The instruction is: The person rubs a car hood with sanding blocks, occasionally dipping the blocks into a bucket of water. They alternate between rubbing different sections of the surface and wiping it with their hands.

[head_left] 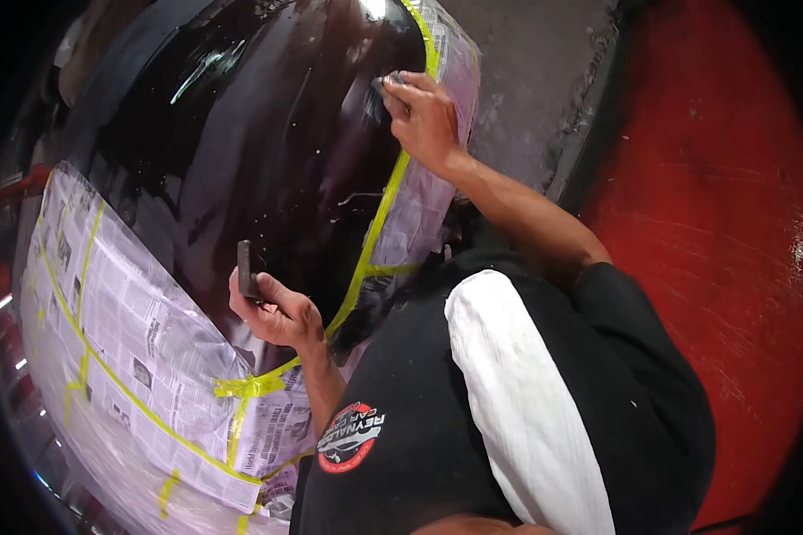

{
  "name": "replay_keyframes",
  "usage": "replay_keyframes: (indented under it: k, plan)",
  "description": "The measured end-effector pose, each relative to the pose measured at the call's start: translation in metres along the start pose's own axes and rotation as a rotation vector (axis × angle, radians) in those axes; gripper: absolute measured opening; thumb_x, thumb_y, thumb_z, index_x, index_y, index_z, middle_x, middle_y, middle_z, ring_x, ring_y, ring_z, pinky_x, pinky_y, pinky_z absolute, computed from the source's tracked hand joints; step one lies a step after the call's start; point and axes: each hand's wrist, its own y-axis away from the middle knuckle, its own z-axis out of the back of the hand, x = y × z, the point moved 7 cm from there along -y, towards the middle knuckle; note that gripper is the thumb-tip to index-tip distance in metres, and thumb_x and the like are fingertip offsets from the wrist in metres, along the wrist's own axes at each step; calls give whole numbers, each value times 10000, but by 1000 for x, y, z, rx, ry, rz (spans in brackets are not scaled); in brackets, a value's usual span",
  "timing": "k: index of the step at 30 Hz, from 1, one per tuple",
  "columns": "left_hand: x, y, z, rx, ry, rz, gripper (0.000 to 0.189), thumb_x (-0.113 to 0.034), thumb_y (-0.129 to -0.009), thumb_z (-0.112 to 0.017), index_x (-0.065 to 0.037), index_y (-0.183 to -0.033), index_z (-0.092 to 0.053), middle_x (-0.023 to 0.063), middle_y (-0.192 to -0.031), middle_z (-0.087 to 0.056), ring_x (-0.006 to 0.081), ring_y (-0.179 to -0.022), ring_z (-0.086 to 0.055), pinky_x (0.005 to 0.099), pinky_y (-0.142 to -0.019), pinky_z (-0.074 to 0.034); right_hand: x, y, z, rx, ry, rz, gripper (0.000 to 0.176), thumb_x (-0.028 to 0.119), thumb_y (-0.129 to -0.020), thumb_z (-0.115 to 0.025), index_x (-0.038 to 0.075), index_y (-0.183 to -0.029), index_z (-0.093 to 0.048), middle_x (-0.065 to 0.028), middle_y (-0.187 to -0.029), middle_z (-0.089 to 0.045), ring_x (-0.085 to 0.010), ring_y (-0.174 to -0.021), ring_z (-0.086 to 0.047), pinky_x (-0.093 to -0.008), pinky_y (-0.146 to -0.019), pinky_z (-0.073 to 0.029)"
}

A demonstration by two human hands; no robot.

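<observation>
A dark, glossy car panel [268, 160] fills the upper left, edged with yellow tape [379, 218]. My left hand [279, 312] is closed around a dark, narrow block [245, 266], held upright over the panel's lower part. Farther up, near the taped right edge, my right hand [424, 120] pinches a small grey pad [389, 82] against the panel. Whitish smears and small specks show on the dark surface beside the pad.
Newspaper masking [143, 357] covers the area at lower left, with more paper [410, 201] along the panel's right edge. A grey floor [535, 89] and a red surface [705, 223] lie to the right. A white cloth [526, 401] rests on my black shirt.
</observation>
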Motion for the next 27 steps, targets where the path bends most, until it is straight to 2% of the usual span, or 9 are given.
replay_keyframes:
  k: [2, 3, 7, 14, 18, 21, 24, 26, 27]
  plan:
    - [-1, -3, -3, 7, 2, -47, 249, -86, -1034, -566, 42, -1247, -545, 137, -1089, -601, 169, -881, -590, 262, -781, -488, 15, 23, -1, 78, 6, 150, 297, 56, -844, -655, 131, -1110, -764, -173, -1197, -692, -373, -1135, -628, -433, -971, -517]
    - [4, -2, -2, 3, -5, 0, 251, -90, -1034, -568, 43, -1246, -543, 138, -1088, -600, 167, -876, -588, 261, -778, -488, 19, 34, 3, 83, -55, 79, 276, 89, -857, -655, 133, -1108, -763, -174, -1212, -688, -371, -1143, -628, -425, -979, -513]
    - [2, -3, -4, -11, -2, -14, 258, -105, -1032, -580, 42, -1240, -544, 139, -1090, -599, 162, -874, -586, 261, -770, -489, -3, -21, -10, 57, -31, 163, 243, 60, -849, -694, 104, -1074, -774, -141, -1125, -734, -300, -1163, -657, -414, -994, -515]
    - [1, -4, -4, -42, 84, -3, 230, -77, -1026, -579, 48, -1218, -558, 145, -1088, -597, 161, -875, -586, 254, -758, -485, 3, 2, -2, 171, -129, 333, 279, 46, -853, -685, 128, -1107, -766, -157, -1194, -711, -329, -1134, -667, -398, -973, -526]
    - [-5, -2, -1, 15, -13, -20, 238, -69, -1030, -565, 59, -1230, -544, 145, -1092, -596, 168, -889, -595, 258, -788, -495, -9, -42, -12, 154, -57, 275, 311, 27, -818, -662, 119, -1100, -754, -155, -1230, -693, -343, -1160, -639, -413, -989, -509]
    - [0, -3, -5, -23, 57, -33, 247, -71, -1030, -565, 63, -1236, -539, 145, -1093, -599, 174, -894, -599, 263, -799, -500, 19, 21, 3, 216, -55, 332, 245, 75, -849, -709, 99, -1088, -757, -125, -1182, -721, -302, -1138, -669, -394, -993, -522]
    - [2, -5, -3, -53, 76, 33, 255, -48, -1022, -571, 62, -1249, -535, 150, -1100, -603, 182, -905, -604, 265, -804, -500, 4, -4, -1, 146, -40, 346, 248, 73, -841, -711, 89, -1085, -757, -120, -1171, -725, -297, -1135, -671, -401, -989, -522]
    - [-9, -5, -5, 40, 36, -74, 265, -28, -1019, -562, 54, -1269, -527, 154, -1121, -598, 189, -943, -603, 279, -830, -502, -10, -42, -4, 68, -41, 106, 260, 45, -825, -696, 82, -1075, -757, -138, -1144, -725, -322, -1136, -665, -407, -985, -519]
    - [-15, -7, -4, 41, 27, -128, 265, -13, -1015, -559, 50, -1271, -531, 160, -1155, -587, 204, -971, -599, 296, -852, -501, -4, -37, -6, 92, 1, 141, 259, 45, -833, -693, 77, -1082, -756, -147, -1137, -723, -331, -1134, -662, -408, -986, -517]
